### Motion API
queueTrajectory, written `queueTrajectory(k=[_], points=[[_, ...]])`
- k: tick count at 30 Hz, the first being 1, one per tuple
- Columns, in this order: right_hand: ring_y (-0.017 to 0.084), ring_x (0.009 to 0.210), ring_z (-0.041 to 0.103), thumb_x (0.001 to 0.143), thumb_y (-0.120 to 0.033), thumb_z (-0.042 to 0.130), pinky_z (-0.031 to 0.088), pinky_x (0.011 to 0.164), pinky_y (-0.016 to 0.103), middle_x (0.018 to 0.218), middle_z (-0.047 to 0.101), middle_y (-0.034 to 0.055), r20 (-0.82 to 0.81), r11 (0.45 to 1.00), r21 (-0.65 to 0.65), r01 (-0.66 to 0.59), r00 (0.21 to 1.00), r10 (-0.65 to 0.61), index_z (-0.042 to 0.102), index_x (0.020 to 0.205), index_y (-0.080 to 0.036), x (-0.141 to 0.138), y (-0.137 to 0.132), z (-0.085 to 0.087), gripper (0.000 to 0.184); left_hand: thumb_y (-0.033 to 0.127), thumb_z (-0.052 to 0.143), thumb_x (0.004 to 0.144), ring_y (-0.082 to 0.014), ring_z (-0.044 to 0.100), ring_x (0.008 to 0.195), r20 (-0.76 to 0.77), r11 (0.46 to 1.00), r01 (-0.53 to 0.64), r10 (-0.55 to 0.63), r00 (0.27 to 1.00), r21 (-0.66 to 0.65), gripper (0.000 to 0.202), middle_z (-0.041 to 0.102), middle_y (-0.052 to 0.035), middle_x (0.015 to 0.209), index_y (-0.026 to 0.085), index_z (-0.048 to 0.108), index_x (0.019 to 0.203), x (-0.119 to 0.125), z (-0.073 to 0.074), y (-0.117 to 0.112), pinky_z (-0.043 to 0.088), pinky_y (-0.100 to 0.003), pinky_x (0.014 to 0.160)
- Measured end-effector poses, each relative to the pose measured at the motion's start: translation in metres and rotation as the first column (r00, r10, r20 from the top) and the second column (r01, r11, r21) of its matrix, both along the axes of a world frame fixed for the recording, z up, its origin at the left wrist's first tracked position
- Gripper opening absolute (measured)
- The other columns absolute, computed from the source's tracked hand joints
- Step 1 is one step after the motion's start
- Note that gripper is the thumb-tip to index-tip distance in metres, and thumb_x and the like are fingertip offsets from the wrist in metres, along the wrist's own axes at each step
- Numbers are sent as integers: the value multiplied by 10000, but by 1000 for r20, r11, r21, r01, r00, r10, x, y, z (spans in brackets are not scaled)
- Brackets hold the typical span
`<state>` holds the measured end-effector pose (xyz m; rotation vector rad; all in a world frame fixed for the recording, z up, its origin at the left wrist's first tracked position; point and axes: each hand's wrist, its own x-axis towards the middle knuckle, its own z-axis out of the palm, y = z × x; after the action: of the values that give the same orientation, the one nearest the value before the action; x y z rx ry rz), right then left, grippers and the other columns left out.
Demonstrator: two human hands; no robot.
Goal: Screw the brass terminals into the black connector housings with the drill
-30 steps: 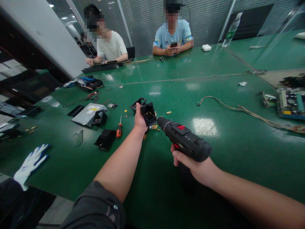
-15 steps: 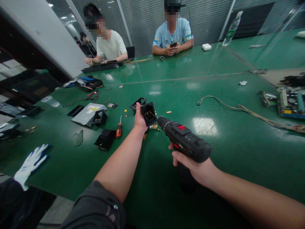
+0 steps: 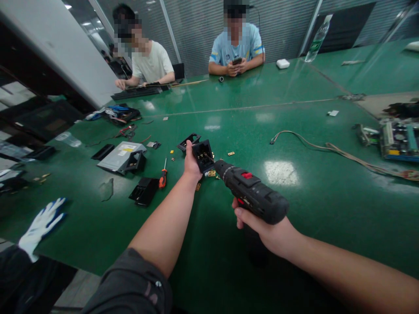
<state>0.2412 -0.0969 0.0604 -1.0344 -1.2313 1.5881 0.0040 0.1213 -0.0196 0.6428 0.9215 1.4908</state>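
Note:
My left hand (image 3: 192, 165) grips a black plastic housing (image 3: 203, 153) with its open side tilted toward me; brass-coloured pieces show inside. In my right hand (image 3: 262, 226) is a black cordless drill (image 3: 253, 189), its chuck pointing into the housing. The bit's tip is too small to make out. Another black plastic part (image 3: 189, 142) lies just behind my left hand. Small brass plates (image 3: 212, 173) lie on the table under the housing, and one more brass plate (image 3: 231, 153) sits to the right.
Left of my arm are an orange screwdriver (image 3: 163, 178), a black tray-like part (image 3: 144, 191), a silver drive (image 3: 119, 158) and a white glove (image 3: 42, 224). Cables (image 3: 340, 150) and a circuit board (image 3: 399, 139) lie at right. Two people sit across the green table (image 3: 235, 117).
Almost nothing differs. The whole view has shifted very slightly, and both hands keep hold of the housing and the drill in the same arrangement.

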Motion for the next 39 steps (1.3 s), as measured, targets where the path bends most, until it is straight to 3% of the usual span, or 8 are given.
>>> queueTrajectory(k=[7,17,21,27,39], points=[[211,691,727,923,-399,857,688,707,421,860,739,-22,27,1000,23,-7,1000,7,577,1518,-233,0,0,3,678,1028,811,848,-285,830,812,2,1000,-14,14,1000,-12,906,811,-80,877,205,822,1224,0,2,-1,691,-433,817],[208,714,731,934,-429,880,711,747,427,931,763,7,36,999,31,-17,999,16,598,1516,-225,1,-3,0,678,1031,787,865,-319,848,906,-22,998,-48,47,999,-30,905,813,-94,918,214,819,1253,4,9,-4,686,-446,855],[208,719,723,925,-449,872,713,746,434,993,783,28,50,1000,15,-16,999,15,515,1665,-219,1,-3,2,853,1029,755,896,-306,840,853,-18,998,-50,49,999,-50,868,809,-84,886,220,826,1203,6,10,-4,694,-438,805],[200,726,716,918,-454,875,722,752,436,1115,809,73,56,1000,0,-25,998,25,358,1848,-213,0,-4,1,1092,1023,782,876,-320,859,926,-20,998,-48,47,999,-42,887,830,-100,929,212,839,1232,5,10,-5,702,-449,872],[210,740,748,954,-420,867,741,780,462,1189,811,95,98,994,99,36,994,-45,459,1794,-260,3,-4,-3,948,990,803,894,-270,831,841,-68,1000,-30,30,997,0,776,777,-37,856,255,773,1143,7,9,-8,671,-392,789]])
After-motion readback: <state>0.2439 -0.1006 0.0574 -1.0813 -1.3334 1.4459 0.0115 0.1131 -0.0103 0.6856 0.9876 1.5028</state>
